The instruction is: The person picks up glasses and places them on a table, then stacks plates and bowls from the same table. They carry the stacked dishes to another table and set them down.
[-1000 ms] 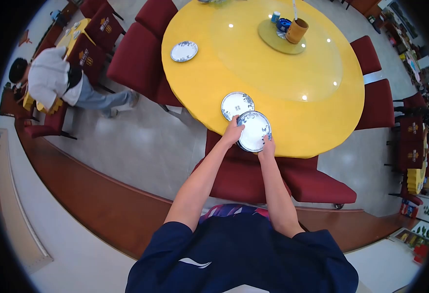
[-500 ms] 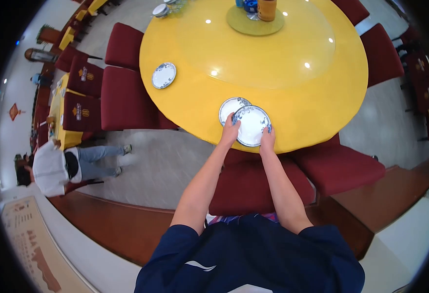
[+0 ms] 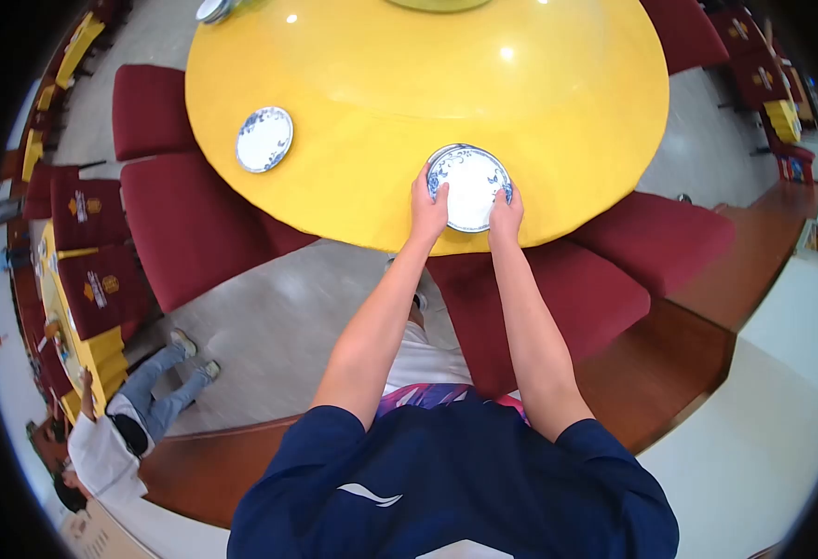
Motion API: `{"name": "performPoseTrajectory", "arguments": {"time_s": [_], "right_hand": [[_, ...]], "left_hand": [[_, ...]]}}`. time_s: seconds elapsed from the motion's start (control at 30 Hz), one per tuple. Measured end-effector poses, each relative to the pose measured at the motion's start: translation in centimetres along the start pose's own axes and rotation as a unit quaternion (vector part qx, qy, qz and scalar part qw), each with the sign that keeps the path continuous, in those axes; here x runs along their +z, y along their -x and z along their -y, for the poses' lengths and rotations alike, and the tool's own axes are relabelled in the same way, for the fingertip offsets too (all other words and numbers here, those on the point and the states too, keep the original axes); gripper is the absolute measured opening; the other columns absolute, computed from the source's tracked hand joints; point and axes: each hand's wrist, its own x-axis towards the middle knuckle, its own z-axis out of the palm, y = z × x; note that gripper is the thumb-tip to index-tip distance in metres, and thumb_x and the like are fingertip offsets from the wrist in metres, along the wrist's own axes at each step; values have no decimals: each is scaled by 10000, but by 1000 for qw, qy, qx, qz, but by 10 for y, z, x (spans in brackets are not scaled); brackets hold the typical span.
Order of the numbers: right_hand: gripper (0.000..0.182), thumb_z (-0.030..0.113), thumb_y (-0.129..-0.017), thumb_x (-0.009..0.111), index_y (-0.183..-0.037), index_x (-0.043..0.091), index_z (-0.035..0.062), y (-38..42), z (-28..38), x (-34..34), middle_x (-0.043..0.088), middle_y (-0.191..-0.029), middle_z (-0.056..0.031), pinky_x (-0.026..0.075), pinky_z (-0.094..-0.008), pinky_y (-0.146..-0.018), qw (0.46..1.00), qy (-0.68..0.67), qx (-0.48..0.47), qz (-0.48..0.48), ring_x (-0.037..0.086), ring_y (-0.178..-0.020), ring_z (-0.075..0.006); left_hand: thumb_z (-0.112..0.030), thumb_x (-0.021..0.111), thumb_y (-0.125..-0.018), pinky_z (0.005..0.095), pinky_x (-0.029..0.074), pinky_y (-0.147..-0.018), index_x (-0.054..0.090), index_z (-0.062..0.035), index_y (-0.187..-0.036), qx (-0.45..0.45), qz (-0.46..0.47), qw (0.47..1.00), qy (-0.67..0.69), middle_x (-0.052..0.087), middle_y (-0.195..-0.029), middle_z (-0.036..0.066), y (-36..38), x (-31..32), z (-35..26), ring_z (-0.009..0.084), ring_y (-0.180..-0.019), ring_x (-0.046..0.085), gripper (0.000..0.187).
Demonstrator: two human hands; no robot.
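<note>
Two patterned plates overlapping, both hands on the upper one

Upper plate (image 3: 469, 189): white, round, blue floral band near the rim, printed face up, centre plain white. Location: over the near edge of the yellow-covered bench (image 3: 362, 177). Lower plate (image 3: 448, 150): mostly hidden beneath or behind the upper one; only a strip of rim shows, at the far left side. Contact between the two: cannot tell.

Left hand (image 3: 430, 205): closed on the left side of the upper plate, thumb laid over the face. Right hand (image 3: 506, 212): narrow grip on the right side, thumb at the rim. Fingers beneath are hidden; whether they take in the lower plate, cannot tell.

Side plate (image 3: 264, 140): similar blue pattern, lying on the cloth to the left, well apart from the held one. Small dishes (image 3: 211, 9): at the top left edge of the bench, partly cut off; contents cannot be told. Clear turntable (image 3: 446, 93): mid-bench, with a green disc (image 3: 439, 4) at the top of the view.

Surroundings: dark red chairs (image 3: 181, 228) around the bench. At lower left, another person (image 3: 106, 452) in a white top, one arm reaching to a second yellow-covered table (image 3: 101, 359).
</note>
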Motion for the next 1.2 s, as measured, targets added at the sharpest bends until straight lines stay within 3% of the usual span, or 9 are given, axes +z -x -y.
{"name": "performPoseTrajectory", "arguments": {"time_s": [0.13, 0.3, 0.43, 0.5, 0.67, 0.83, 1.0, 1.07, 1.2], "right_hand": [[337, 56, -970, 453, -1297, 503, -12, -7, -13, -3, 581, -1226, -170, 444, -335, -941, 998, 39, -33, -28, 562, -1123, -243], [347, 62, -962, 462, -1301, 495, -6, -8, -16, -4, 565, -1256, -177, 435, -341, -956, 999, 12, -12, -39, 556, -1140, -263], [383, 55, -944, 471, -1320, 467, -19, -2, -20, -5, 534, -1294, -208, 417, -368, -990, 997, 29, -33, -64, 530, -1180, -321], [383, 57, -944, 468, -1318, 467, -26, -2, -14, -5, 528, -1300, -213, 408, -374, -1000, 996, 39, -41, -74, 521, -1191, -327], [394, 55, -919, 492, -1309, 484, -6, 2, -3, -13, 537, -1280, -224, 399, -396, -1011, 994, 64, -50, -69, 511, -1192, -356], [389, 78, -914, 513, -1297, 502, 10, 3, -3, -23, 547, -1274, -212, 407, -398, -1002, 995, 75, -44, -54, 522, -1180, -353], [390, 101, -910, 529, -1294, 514, 34, 5, -2, -14, 591, -1206, -216, 443, -402, -955, 988, 126, -60, -71, 571, -1118, -350], [386, 101, -909, 533, -1289, 520, 38, 2, -11, -4, 599, -1190, -219, 449, -401, -945, 982, 148, -81, -90, 578, -1107, -351], [375, 90, -909, 537, -1280, 532, 38, 7, -6, 10, 611, -1178, -214, 455, -379, -936, 963, 227, -85, -118, 590, -1099, -328]], "left_hand": [[-85, 586, -874, 406, 365, -1033, 412, 14, -1339, 60, -3, 998, -31, 479, -1281, 235, -3, 1, -7, 358, -1206, 459, 507], [-95, 589, -873, 400, 372, -1026, 434, 16, -1313, 72, 42, 995, -46, 498, -1261, 231, -20, -1, -11, 353, -1195, 475, 480], [-127, 588, -877, 413, 383, -1009, 458, 30, -1288, 72, 107, 985, -115, 525, -1230, 243, -28, -8, -19, 366, -1152, 501, 459], [-131, 593, -874, 422, 391, -996, 471, 41, -1272, 117, 117, 972, -169, 537, -1213, 251, -32, -8, -22, 369, -1144, 502, 450], [-126, 609, -877, 417, 424, -958, 481, 46, -1261, 69, 108, 977, -169, 569, -1187, 232, -20, -10, -27, 342, -1112, 545, 439], [-164, 690, -848, 329, 518, -796, 502, 23, -1256, -52, 178, 973, -139, 647, -1065, 178, -24, -21, -53, 234, -916, 641, 486], [-189, 720, -831, 319, 533, -746, 572, 21, -1197, -46, 205, 967, -143, 656, -997, 157, -35, -32, -47, 219, -866, 651, 447], [-182, 745, -799, 341, 527, -733, 611, 20, -1148, 23, 147, 974, -168, 634, -916, 138, -33, -36, -46, 247, -818, 648, 425], [-159, 763, -763, 371, 505, -770, 631, 15, -1121, -9, 158, 974, -164, 594, -935, 164, -41, -47, -41, 283, -849, 630, 420]]}}
